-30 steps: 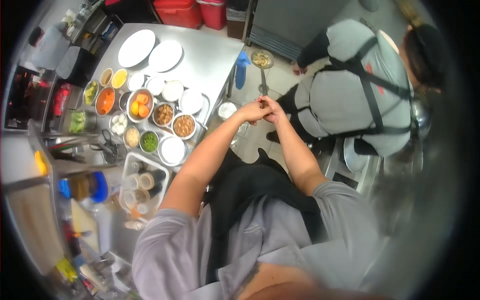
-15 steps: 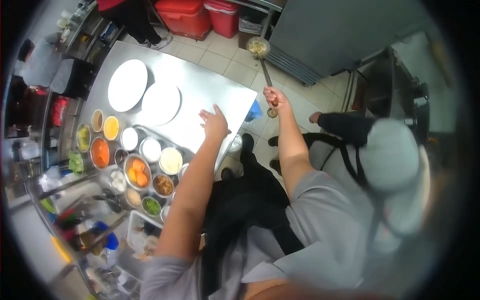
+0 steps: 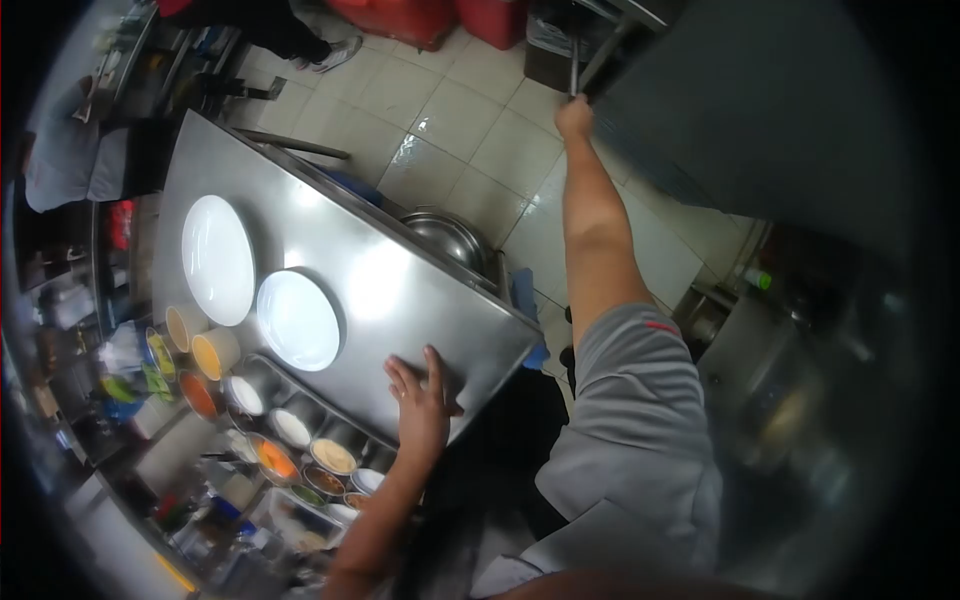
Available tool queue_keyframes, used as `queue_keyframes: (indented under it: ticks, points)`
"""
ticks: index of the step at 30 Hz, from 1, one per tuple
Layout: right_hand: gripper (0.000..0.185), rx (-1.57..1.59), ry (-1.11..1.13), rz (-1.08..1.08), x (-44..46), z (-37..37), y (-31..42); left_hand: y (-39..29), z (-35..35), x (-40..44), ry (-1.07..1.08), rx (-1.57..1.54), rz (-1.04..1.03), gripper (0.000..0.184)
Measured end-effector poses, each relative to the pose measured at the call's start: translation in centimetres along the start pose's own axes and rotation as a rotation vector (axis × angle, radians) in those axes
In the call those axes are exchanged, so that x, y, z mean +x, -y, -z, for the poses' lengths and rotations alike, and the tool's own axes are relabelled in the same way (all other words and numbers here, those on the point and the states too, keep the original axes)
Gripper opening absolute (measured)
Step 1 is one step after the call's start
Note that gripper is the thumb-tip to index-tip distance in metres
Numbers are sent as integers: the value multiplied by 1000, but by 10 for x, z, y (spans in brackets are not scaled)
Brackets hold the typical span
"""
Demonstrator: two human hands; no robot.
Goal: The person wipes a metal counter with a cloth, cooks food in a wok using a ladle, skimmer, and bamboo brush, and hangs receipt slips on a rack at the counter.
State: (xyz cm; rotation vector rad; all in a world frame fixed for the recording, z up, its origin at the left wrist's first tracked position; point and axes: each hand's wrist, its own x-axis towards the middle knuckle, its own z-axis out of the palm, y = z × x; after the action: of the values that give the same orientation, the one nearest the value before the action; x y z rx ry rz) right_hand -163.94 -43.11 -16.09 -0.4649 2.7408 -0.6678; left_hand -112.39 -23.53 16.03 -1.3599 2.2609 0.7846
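Observation:
My left hand (image 3: 420, 405) is open, fingers spread, at the near edge of the steel table (image 3: 400, 290). Whether its fingertips touch the metal I cannot tell. To its left lie a round white plate (image 3: 299, 320) and an oval white plate (image 3: 218, 260), both bare. My right arm is stretched far forward, and the right hand (image 3: 574, 118) is closed round the long metal handle (image 3: 575, 75) of a ladle. The ladle's bowl does not show now.
Containers of ingredients, among them orange pieces (image 3: 272, 458) and yellow sauce (image 3: 212, 354), line the table's left side. A metal bowl (image 3: 440, 235) sits below the far edge. A bin (image 3: 555, 45) and red containers (image 3: 395, 18) stand beyond. Other people are at left.
My right hand has moved forward with the ladle; its bowl of food has gone from sight. My view has shifted, and the co-worker at right is no longer visible. The left hand stays open.

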Motion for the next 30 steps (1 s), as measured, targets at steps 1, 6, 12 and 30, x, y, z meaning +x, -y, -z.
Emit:
queue_keyframes:
  ticks: [1,6,12,30]
  points:
    - [39,10,20,5,5,-21,-18,0,0,-1,-1,8,21,115]
    - [44,34,61,-92,3,-45,-20,-8,6,4,24,-4,22,113]
    - [42,24,164,-153,-4,-48,-27,-7,7,6,15,10,19,112]
    - [31,226,74,90,-89,54,-26,20,-2,-10,-5,-17,-50,115]
